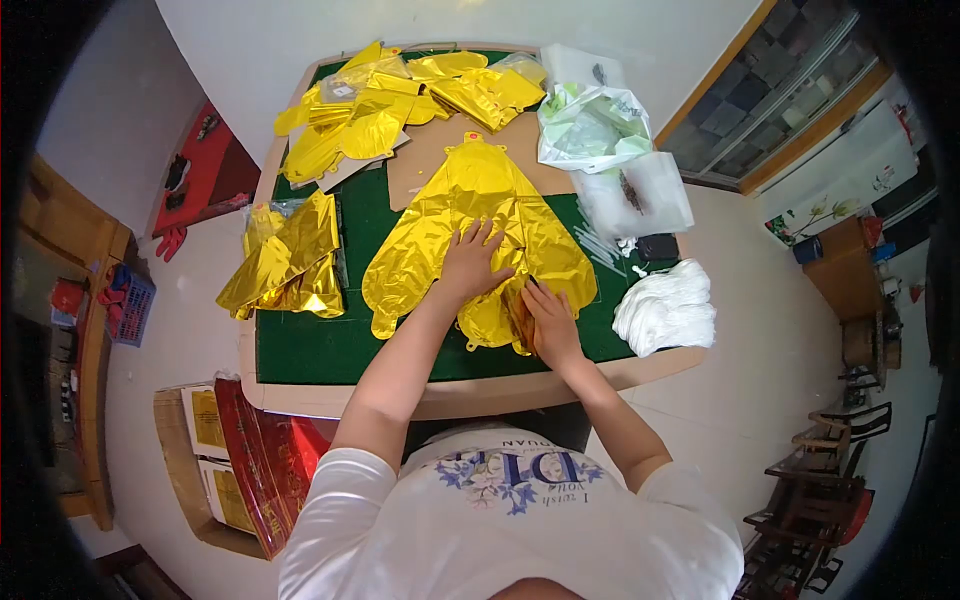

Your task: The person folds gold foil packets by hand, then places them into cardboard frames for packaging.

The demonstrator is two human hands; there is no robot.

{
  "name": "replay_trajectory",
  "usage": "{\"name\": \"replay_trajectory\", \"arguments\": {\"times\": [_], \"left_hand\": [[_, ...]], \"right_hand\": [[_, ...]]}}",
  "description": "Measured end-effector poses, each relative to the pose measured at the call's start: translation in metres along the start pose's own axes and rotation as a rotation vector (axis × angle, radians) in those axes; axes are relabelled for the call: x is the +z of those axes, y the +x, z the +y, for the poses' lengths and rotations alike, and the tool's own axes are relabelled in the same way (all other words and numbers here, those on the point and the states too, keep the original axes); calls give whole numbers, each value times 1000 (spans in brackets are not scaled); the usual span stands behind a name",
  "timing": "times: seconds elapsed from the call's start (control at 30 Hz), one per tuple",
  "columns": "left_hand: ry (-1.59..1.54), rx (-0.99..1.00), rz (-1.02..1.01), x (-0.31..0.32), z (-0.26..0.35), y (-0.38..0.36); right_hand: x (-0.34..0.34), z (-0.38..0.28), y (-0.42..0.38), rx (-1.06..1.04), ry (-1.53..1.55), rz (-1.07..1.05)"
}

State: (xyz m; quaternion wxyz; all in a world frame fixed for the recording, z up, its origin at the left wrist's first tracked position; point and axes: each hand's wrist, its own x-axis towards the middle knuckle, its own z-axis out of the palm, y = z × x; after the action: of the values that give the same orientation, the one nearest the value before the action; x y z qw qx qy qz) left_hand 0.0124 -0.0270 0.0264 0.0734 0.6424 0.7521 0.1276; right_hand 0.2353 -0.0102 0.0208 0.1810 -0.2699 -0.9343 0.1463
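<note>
A flat, uninflated gold foil balloon lies spread on the green table top in front of me, its narrow end pointing away. My left hand rests palm down on its middle, fingers spread. Lower and to the right, my right hand lies against a creased, folded part near the balloon's bottom edge, fingers stretched out. What is under the right palm is hidden.
More gold foil balloons are heaped at the back left, with folded gold foil at the left edge. On the right are a plastic bag, clear packets, a small black object and a white string bundle. An open carton stands on the floor.
</note>
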Motion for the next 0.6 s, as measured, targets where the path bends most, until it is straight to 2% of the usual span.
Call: {"name": "replay_trajectory", "arguments": {"times": [0.2,0.27,0.47,0.6], "left_hand": [[-28,-6,14,-1,1,1],[-24,-46,-61,-8,5,0],[13,-30,-94,-11,5,-1],[9,-5,-48,-8,4,-2]], "right_hand": [[2,0,0,-29,-38,-27],[2,0,-1,-32,-45,-30],[3,-1,-3,-30,-45,-33],[-2,1,10,-31,-8,4]]}}
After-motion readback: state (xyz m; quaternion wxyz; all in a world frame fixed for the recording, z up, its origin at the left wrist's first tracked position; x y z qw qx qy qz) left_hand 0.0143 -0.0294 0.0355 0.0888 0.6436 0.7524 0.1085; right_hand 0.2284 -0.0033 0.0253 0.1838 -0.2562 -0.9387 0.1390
